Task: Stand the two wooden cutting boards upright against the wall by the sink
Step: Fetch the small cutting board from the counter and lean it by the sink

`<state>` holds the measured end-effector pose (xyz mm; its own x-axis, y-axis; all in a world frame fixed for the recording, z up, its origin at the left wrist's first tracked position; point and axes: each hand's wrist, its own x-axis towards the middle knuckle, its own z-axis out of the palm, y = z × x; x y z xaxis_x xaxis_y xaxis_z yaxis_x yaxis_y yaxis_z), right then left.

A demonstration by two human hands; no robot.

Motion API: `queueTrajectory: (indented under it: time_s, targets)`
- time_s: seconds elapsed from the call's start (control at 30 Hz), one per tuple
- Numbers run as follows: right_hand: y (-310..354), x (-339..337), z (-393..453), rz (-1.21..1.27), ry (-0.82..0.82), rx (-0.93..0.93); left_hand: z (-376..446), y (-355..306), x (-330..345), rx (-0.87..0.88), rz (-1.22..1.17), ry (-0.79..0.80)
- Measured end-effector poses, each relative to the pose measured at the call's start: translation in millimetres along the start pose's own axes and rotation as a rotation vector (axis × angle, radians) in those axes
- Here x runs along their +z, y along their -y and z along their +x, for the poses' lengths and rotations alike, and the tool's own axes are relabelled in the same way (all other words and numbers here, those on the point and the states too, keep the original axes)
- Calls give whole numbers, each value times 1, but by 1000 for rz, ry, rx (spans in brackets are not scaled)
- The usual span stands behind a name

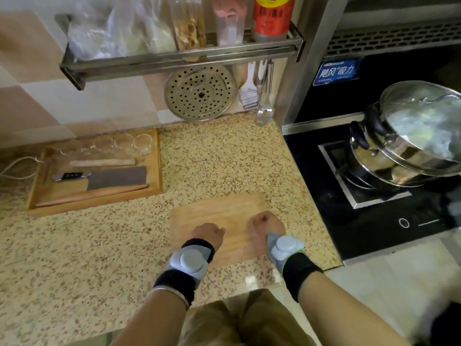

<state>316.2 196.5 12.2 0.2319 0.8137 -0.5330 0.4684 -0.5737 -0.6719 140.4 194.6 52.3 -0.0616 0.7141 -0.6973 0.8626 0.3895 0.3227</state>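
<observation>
A light wooden cutting board [219, 211] lies flat on the speckled counter [99, 240], near its front edge. My left hand [208, 234] and my right hand [265, 224] both rest on the board as closed fists, holding nothing. Further left, a second, larger wooden board [156, 168] lies flat against the tiled wall [74, 103], carrying a cleaver [104, 177], a rolling pin [92, 194] and several glasses [119, 143]. No sink is in view.
A metal wall shelf [179, 58] with bags and jars hangs above the counter. A perforated steamer plate [199, 92] and utensils [259, 91] lean or hang at the wall. To the right is a black stove [374, 221] with a lidded steel pot [409, 136].
</observation>
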Motion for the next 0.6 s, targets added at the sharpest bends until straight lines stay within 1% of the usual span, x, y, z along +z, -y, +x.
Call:
queueTrajectory:
  time_s: [0.1,0.23,0.33,0.43,0.53,0.6]
  targets:
    - [-1,-2,5,-6,-19,34,8,-3,3,4,15,5]
    - [-4,-7,18,-112,-52,87,19,-10,6,2,62,-14]
    - [-5,-9,26,-182,-71,92,24,-16,13,10,13,-36]
    - [-5,-13,35,-228,-50,103,31,-20,23,29,-2,-17]
    - [-7,-15,42,-261,-7,121,39,-21,32,25,115,39]
    - [-6,-17,48,-272,39,132,43,-21,37,-3,151,65]
